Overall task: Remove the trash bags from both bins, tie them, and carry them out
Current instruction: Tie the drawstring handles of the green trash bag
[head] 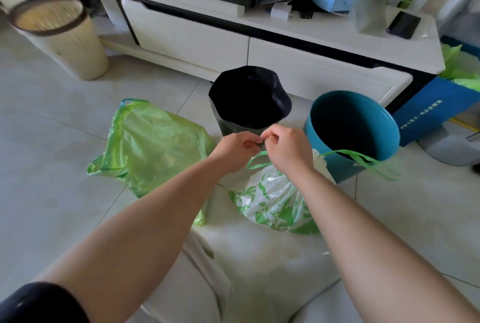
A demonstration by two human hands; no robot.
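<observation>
A white trash bag with green print (270, 203) rests on the floor just in front of me, its neck gathered under my hands. My left hand (236, 148) and my right hand (285, 150) meet above it, fingers pinched on its green drawstring (255, 164); another loop of the string (363, 160) trails right across the teal bin (354, 130), which stands with no bag in it. A translucent green trash bag (150, 146) lies slumped on the floor to the left. Behind my hands stands a grey bin with a black liner (249, 97).
A white TV cabinet (259, 45) with drawers runs along the back, cluttered on top, with a phone (404, 24) on it. A cream ribbed bin (65, 37) stands at far left. A blue paper bag (436, 109) leans at right. My knees fill the lower view.
</observation>
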